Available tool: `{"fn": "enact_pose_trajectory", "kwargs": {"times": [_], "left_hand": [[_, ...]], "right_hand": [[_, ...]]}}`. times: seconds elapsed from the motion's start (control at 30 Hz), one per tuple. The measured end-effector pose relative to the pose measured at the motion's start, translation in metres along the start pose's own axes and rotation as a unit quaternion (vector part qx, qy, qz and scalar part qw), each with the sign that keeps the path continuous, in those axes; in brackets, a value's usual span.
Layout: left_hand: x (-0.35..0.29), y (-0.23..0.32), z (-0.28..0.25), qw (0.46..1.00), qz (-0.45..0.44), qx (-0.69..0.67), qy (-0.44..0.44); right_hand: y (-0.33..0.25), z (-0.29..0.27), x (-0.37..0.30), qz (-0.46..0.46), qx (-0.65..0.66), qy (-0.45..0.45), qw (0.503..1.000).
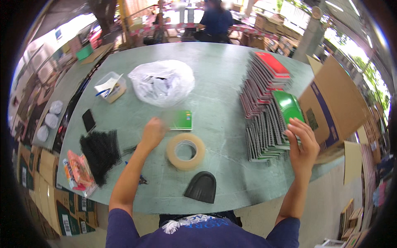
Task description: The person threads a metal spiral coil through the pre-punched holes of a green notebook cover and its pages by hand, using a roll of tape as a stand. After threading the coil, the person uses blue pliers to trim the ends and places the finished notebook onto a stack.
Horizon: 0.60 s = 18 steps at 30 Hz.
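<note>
My left hand [154,133] is closed beside a small green notebook [182,120] lying mid-table. A pale blur lies between this hand and the notebook, and what the fingers hold, if anything, cannot be made out. On the right, the fingers and thumb of my right hand [302,140] are closed at the near edge of a green notebook [288,105] on top of a leaning stack of spiral notebooks [266,138]. Behind it rises a taller stack of red-covered spiral notebooks [271,66]. A roll of clear tape [170,152] lies flat near my left forearm.
An open cardboard box [337,101] stands right of the stacks. Further items are a white plastic bag [182,80], a tub with a pen [117,93], a phone [88,120], black spiral coils [99,153], an orange packet [78,167] and a dark rounded piece [201,188]. A person [216,20] sits beyond.
</note>
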<state>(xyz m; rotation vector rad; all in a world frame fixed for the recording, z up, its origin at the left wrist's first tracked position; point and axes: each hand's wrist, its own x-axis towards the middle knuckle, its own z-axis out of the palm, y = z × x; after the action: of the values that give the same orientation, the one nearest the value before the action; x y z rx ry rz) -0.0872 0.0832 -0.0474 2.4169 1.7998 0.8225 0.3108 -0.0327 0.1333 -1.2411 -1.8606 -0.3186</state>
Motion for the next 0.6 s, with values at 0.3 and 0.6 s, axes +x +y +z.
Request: {"fn": "enact_pose_trajectory", "kwargs": {"times": [0.3,0.6], "left_hand": [[-0.015,-0.020,0.041,0.986,0.109,0.112,0.065],[-0.025,0.054,-0.057,0.991,0.013,-0.132,0.007]], "right_hand": [[-0.052,0.122,-0.021,-0.113,0.211,-0.150,0.959],[-0.081,0.202,-0.010,-0.087,0.092,-0.289,0.949]]}}
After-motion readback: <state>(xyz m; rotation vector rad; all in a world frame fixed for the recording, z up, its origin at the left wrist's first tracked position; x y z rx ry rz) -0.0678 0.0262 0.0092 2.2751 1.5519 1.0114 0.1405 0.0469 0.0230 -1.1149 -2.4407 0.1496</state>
